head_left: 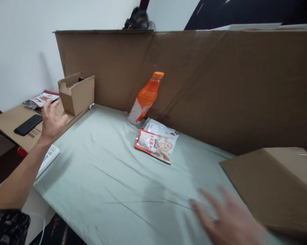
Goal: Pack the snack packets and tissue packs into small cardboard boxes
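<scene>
My left hand (51, 120) reaches out to the left with its fingers spread, hovering just before a small open cardboard box (76, 93) and beside a black phone (28, 124). It holds nothing. My right hand (226, 217) is low at the front right, blurred, fingers apart above the pale green cloth (109, 177), empty. An orange bottle (145, 98) leans against the cardboard wall at the back. Two snack pouches (157, 141) lie flat in front of it.
A tall cardboard wall (219, 85) runs along the back. A flat cardboard sheet (10, 122) on the left bears the phone, the small box and another pouch (41, 99). A larger cardboard box (278, 187) sits at right. A white label (48, 158) lies near my left forearm.
</scene>
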A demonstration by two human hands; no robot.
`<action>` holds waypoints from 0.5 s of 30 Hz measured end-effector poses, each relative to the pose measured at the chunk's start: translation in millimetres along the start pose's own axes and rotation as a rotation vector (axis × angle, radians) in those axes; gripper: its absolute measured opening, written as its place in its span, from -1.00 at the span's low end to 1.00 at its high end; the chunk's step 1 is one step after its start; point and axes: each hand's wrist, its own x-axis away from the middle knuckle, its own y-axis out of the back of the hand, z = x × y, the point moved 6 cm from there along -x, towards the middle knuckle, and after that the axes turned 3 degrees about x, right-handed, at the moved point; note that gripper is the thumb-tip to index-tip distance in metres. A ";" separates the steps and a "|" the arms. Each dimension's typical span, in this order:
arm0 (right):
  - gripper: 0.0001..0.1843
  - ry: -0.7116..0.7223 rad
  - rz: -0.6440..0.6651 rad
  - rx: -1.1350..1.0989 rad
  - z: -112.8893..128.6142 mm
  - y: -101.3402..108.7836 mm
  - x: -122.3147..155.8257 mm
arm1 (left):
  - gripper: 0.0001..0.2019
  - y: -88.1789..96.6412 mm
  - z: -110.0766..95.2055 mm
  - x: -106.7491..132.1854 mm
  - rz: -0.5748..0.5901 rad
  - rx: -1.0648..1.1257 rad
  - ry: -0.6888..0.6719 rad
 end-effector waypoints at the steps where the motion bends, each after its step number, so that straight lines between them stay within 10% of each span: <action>1: -0.54 -0.037 -0.024 0.038 21.0 -15.6 10.1 | -0.36 -15.1 7.4 -19.9 0.005 0.004 0.031; 5: -0.52 0.024 -0.041 0.067 89.7 -65.4 39.8 | -0.19 -76.4 19.9 -97.0 0.024 0.060 0.067; 9: -0.52 0.007 -0.077 0.089 95.0 -73.1 47.3 | -0.49 -100.5 23.1 -133.3 0.009 0.134 0.093; 15: -0.55 -0.012 -0.100 0.003 89.2 -71.5 42.1 | -0.83 -54.5 -1.1 -50.1 -0.004 0.217 0.040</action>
